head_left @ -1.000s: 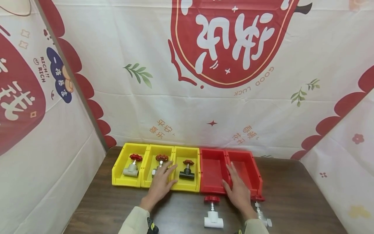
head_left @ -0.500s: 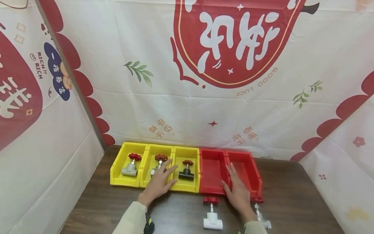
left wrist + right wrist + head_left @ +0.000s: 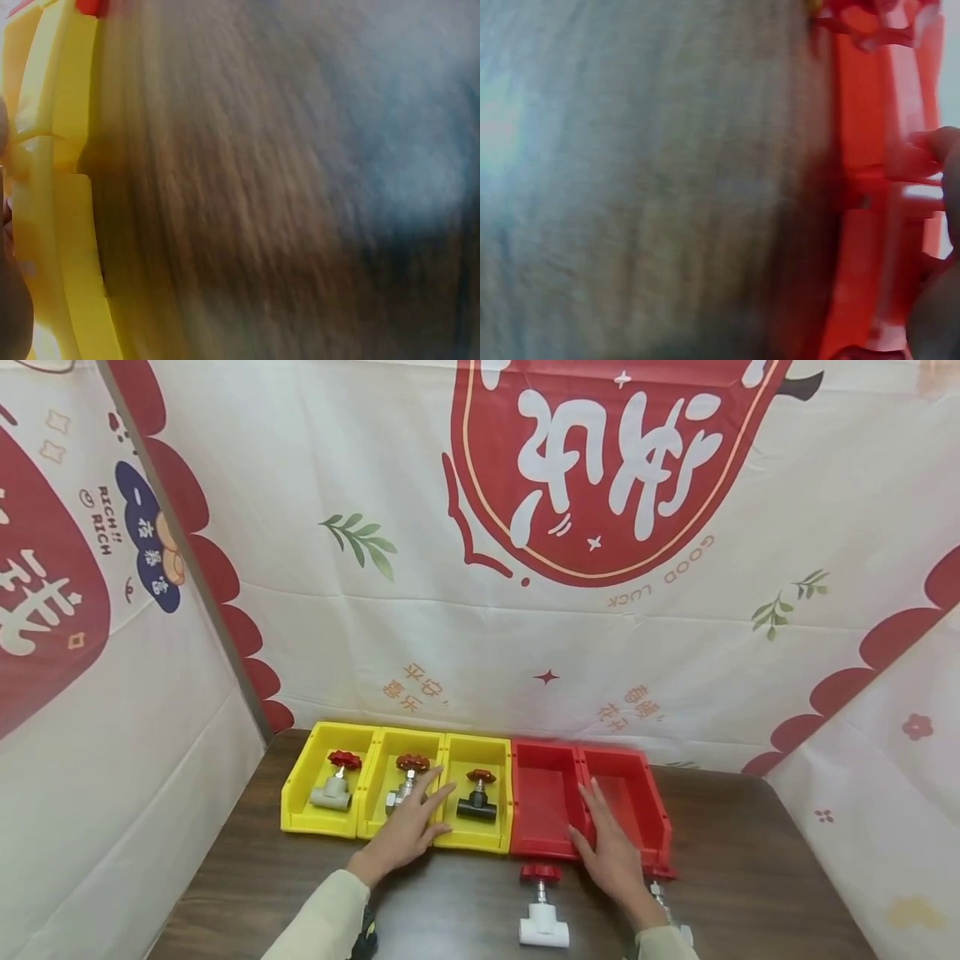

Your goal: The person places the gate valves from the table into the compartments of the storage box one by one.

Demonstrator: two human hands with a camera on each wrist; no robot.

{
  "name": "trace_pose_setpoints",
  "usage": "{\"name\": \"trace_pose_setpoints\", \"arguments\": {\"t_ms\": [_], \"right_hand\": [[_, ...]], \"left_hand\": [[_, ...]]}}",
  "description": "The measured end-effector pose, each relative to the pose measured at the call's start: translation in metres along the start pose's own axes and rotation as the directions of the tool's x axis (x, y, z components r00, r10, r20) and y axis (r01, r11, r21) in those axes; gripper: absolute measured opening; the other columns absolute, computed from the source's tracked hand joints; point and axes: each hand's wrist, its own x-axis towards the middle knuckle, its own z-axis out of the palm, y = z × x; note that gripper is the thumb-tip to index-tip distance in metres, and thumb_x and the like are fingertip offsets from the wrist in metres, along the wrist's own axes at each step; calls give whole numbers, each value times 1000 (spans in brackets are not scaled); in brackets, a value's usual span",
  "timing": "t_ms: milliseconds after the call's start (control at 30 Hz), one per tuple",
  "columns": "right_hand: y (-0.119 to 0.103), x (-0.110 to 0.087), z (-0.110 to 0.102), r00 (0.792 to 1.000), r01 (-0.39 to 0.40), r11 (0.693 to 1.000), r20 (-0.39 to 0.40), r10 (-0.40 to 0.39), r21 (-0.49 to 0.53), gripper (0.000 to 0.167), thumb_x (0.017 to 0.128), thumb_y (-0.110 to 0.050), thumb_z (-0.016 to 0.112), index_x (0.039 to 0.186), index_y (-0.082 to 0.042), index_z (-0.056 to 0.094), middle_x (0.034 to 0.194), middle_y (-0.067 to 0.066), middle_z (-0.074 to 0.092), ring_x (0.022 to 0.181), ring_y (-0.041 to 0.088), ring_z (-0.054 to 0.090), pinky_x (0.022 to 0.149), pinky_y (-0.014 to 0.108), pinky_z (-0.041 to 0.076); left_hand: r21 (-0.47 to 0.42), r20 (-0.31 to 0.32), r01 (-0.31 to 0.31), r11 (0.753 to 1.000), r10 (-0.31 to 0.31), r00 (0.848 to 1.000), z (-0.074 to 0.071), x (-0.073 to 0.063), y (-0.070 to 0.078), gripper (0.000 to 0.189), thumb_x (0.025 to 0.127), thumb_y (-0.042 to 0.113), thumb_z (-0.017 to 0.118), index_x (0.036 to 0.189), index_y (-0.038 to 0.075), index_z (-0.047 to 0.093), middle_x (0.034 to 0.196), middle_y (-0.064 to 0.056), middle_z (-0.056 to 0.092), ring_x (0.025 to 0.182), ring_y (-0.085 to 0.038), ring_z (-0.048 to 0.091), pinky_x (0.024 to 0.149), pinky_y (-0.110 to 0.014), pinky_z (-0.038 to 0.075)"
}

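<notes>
My left hand (image 3: 405,833) has its fingers spread over the front of the middle and right yellow bins (image 3: 495,843), holding nothing. My right hand (image 3: 613,858) lies with straight fingers over the divider and front edge of the two red bins (image 3: 543,849). Each yellow bin bears one valve: a grey valve (image 3: 331,793) at left, a metal valve (image 3: 400,797) partly behind my left fingers, and a black valve (image 3: 477,807). A white valve (image 3: 543,928) with a red handwheel stands on the table before the red bins. Another metal valve (image 3: 657,891) is partly hidden by my right wrist.
The bins form one row at the back of the brown wooden table (image 3: 750,860). A printed fabric backdrop (image 3: 480,652) rises right behind them, with side panels left and right. The left wrist view catches the yellow bins' front edge (image 3: 75,225).
The head view has shifted slightly. My left forearm has swung a little to the left, while both hands stay almost in place. The valves and bins lie as before.
</notes>
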Motion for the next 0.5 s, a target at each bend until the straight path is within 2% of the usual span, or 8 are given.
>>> {"name": "trace_pose_setpoints", "arguments": {"t_ms": [167,300,400,500], "right_hand": [[-4,-2,-14,999,7,995,44,-11,98,86,85,-39,72,153,-33,20,158,1,17,136,36,31,90,56,46],[-13,-10,-30,999,-4,995,44,-1,104,79,86,-42,69,151,-26,27,151,8,33,127,36,45,86,50,51],[-21,-20,-40,998,-41,995,55,35,96,79,85,-49,67,151,-26,29,146,9,41,118,35,52,83,47,53],[-28,-31,-46,996,-66,994,71,59,91,77,85,-47,69,149,-27,31,143,7,44,113,32,56,81,45,54]], "left_hand": [[-21,25,4,1000,-3,1000,-2,-1,-1,65,88,19,70,145,9,41,154,-20,20,127,-37,43,97,-47,44],[-25,57,47,999,-46,997,-5,-1,0,64,89,20,69,146,11,40,156,-17,17,128,-35,42,97,-45,44],[-29,64,61,998,-59,996,-5,-1,1,65,89,19,70,146,13,40,156,-16,17,127,-35,43,97,-44,45],[-39,61,58,998,-55,997,-6,0,2,65,89,18,70,146,14,40,156,-16,17,128,-36,42,97,-45,45]]}}
